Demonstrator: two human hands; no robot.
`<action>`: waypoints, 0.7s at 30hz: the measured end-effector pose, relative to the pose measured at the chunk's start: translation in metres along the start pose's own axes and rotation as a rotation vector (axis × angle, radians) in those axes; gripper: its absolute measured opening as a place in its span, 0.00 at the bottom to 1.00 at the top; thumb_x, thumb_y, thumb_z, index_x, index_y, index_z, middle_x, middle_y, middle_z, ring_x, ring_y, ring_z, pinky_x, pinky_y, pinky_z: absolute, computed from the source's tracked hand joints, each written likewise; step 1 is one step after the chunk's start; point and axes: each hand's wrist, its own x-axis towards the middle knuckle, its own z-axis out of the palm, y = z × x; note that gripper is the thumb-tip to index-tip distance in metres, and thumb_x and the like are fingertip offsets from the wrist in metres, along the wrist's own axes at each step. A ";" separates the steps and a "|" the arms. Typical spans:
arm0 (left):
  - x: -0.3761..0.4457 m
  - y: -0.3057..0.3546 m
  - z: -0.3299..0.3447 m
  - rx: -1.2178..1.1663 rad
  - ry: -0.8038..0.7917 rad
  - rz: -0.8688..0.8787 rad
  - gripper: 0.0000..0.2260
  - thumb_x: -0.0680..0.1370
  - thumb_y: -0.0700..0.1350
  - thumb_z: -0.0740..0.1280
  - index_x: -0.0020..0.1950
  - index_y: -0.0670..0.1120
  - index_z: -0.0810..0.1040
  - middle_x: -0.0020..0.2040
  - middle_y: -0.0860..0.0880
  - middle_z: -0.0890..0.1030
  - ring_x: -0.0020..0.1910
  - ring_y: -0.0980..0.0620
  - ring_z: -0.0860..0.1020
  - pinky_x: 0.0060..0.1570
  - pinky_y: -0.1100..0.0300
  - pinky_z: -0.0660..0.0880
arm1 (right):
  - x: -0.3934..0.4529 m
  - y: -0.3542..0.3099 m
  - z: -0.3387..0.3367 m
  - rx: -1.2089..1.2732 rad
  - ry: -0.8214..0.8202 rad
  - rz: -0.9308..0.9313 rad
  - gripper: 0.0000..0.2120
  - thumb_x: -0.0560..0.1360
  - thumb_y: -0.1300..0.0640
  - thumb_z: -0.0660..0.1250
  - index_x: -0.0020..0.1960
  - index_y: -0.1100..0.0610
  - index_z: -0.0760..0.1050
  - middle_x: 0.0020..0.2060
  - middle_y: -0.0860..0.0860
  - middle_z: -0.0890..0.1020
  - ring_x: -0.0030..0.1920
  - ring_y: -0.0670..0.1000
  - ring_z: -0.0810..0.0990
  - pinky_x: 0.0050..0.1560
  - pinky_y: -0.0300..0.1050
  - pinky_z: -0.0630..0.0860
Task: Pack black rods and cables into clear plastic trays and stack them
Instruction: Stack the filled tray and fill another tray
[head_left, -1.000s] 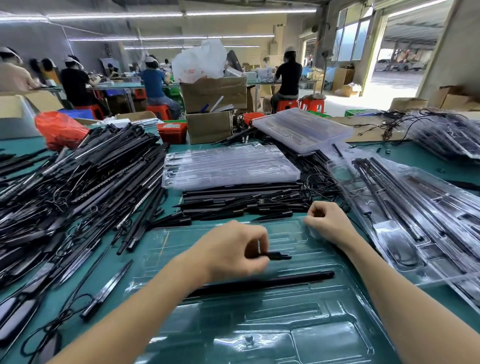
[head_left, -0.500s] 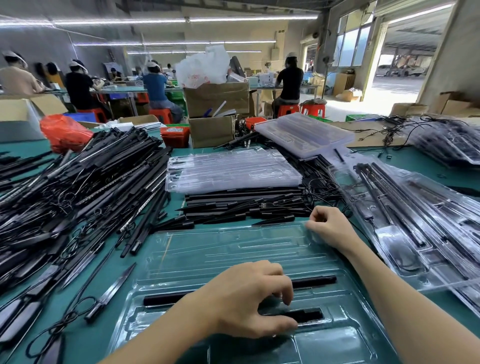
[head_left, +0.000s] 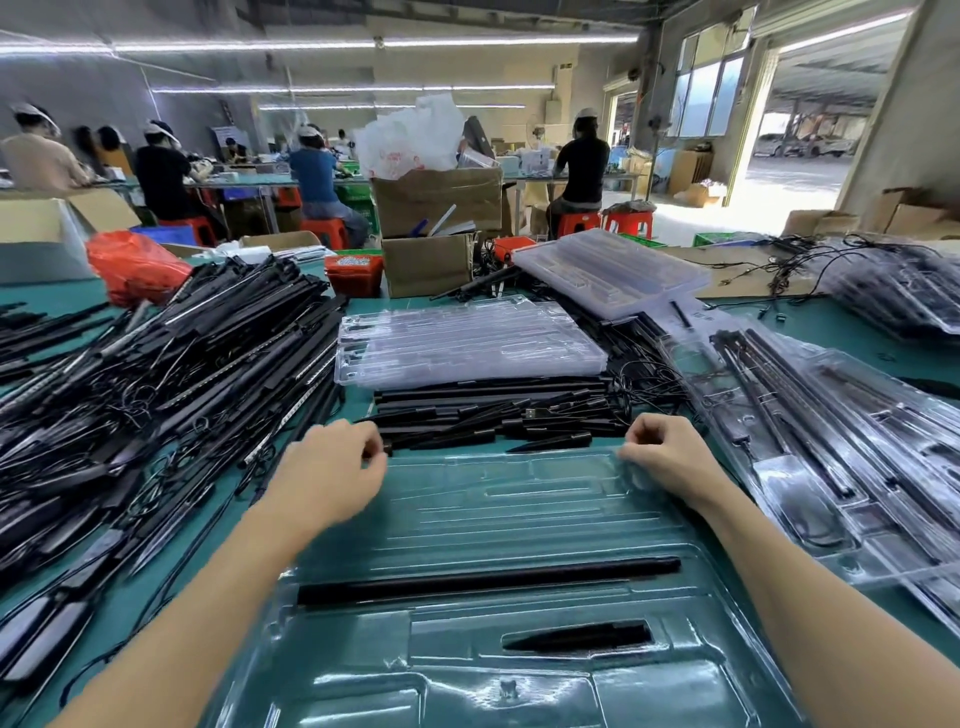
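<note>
A clear plastic tray (head_left: 519, 499) lies in front of me on the green table. A long black rod (head_left: 488, 579) sits in one of its channels, and a short black spike (head_left: 582, 636) fills a slot nearer to me. Just beyond the tray is a small pile of black spikes and rods (head_left: 498, 415). My left hand (head_left: 332, 473) is at the pile's left end, fingertips pinching the end of one spike. My right hand (head_left: 665, 452) is curled in a loose fist, resting on the tray's far right rim with nothing seen in it.
A big heap of black rods and cables (head_left: 156, 389) covers the table's left side. Empty clear trays (head_left: 467, 343) are stacked behind the small pile. Filled trays (head_left: 831, 441) lie overlapping on the right. Cardboard boxes (head_left: 431, 260) stand at the back, with seated workers beyond them.
My left hand set the short spike into the near slot, then moved forward to the pile beyond the tray. My right hand stayed on the far right rim.
</note>
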 end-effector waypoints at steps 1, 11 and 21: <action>0.001 -0.012 0.004 0.057 -0.018 -0.066 0.07 0.82 0.52 0.59 0.54 0.55 0.76 0.53 0.51 0.77 0.56 0.47 0.74 0.58 0.49 0.72 | 0.000 0.001 0.000 0.005 -0.007 0.004 0.07 0.69 0.66 0.72 0.35 0.59 0.76 0.25 0.55 0.79 0.26 0.52 0.75 0.33 0.44 0.71; 0.006 -0.047 0.014 0.001 0.147 -0.285 0.16 0.84 0.55 0.57 0.62 0.43 0.70 0.61 0.38 0.69 0.59 0.36 0.69 0.53 0.42 0.71 | 0.002 0.002 0.001 0.014 -0.022 0.001 0.07 0.69 0.62 0.73 0.35 0.57 0.76 0.24 0.53 0.79 0.24 0.51 0.74 0.34 0.44 0.69; 0.036 -0.056 0.001 0.305 0.040 -0.386 0.20 0.82 0.59 0.60 0.62 0.44 0.74 0.61 0.43 0.79 0.62 0.41 0.75 0.57 0.49 0.71 | 0.002 0.000 0.001 -0.004 -0.024 0.018 0.05 0.68 0.65 0.71 0.36 0.60 0.76 0.25 0.58 0.80 0.25 0.53 0.77 0.36 0.46 0.73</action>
